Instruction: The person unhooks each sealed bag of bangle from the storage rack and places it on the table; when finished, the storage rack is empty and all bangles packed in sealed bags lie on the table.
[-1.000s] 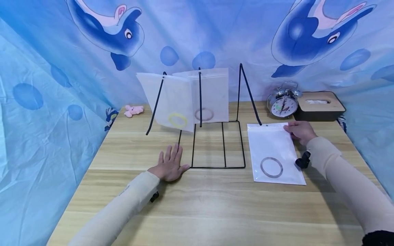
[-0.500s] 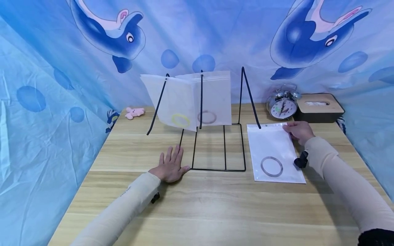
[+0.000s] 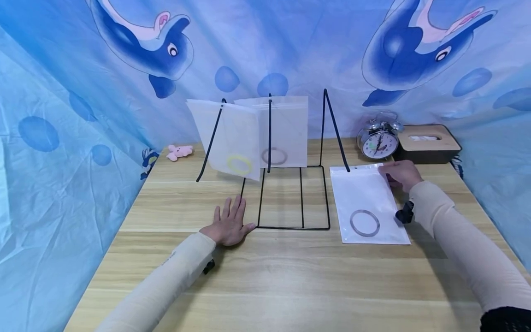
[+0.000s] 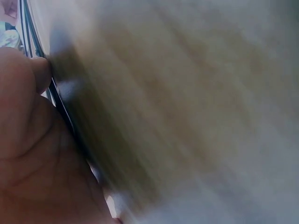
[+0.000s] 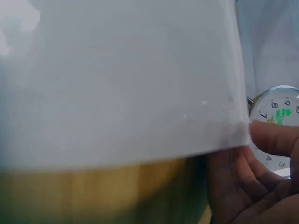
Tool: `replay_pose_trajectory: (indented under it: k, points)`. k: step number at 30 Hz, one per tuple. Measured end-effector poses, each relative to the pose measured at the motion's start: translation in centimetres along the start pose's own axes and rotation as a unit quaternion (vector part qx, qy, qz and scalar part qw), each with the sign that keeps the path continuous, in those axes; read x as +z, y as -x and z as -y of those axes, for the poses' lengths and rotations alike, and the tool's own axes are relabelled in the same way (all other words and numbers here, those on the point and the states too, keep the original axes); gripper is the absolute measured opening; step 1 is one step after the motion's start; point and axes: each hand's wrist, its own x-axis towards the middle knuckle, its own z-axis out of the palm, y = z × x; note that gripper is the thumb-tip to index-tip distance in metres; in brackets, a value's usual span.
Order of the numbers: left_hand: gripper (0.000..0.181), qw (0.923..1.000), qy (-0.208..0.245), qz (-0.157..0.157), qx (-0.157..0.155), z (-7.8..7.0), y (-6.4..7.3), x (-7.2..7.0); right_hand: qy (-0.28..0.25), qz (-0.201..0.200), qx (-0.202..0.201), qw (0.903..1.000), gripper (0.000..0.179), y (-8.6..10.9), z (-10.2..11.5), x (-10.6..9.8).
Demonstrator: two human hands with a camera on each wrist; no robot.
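Observation:
My right hand (image 3: 401, 175) pinches the upper right corner of a white zip bag (image 3: 365, 196) with a grey ring inside. The bag's top, with its small hole, is right at the tip of the rack's right-hand hook (image 3: 337, 131); whether the tip is through the hole I cannot tell. Thumb and fingers on the corner show in the right wrist view. My left hand (image 3: 227, 226) lies flat, fingers spread, at the left front corner of the black wire rack (image 3: 294, 228). A bag with a yellow ring (image 3: 232, 133) hangs on the left hook, another with a grey ring (image 3: 290, 131) on the middle one.
Behind my right hand stand a twin-bell alarm clock (image 3: 379, 140) and a tissue box (image 3: 429, 143). A pink toy (image 3: 179, 152) lies at the back left of the wooden table (image 3: 274, 286). A blue curtain hangs behind.
The right hand and its bag have shifted slightly, staying at the hook's tip. The left hand keeps its place by the rack.

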Motion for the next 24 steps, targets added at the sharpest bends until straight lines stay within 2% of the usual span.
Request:
replay_pose_trajectory:
  k: [3,11,19,24]
  points:
    - [0.087,1.0000,0.000,0.003,-0.004,0.22,-0.34,0.19,-0.005,0.012,-0.005,0.9999,0.043,0.20,-0.03,-0.11]
    - [0.087,0.9999,0.008,0.012,-0.007,0.54,-0.56,0.42,-0.007,0.006,0.043,0.9990,0.039,0.20,-0.09,0.34]
    - [0.086,0.9998,0.002,0.014,-0.015,0.30,-0.55,0.29,-0.016,-0.007,0.017,0.9997,0.033,0.19,-0.17,0.60]
    - [0.086,0.9997,-0.005,0.016,-0.018,0.21,-0.78,0.42,-0.012,-0.019,0.022,0.9995,0.033,0.40,-0.20,0.72]
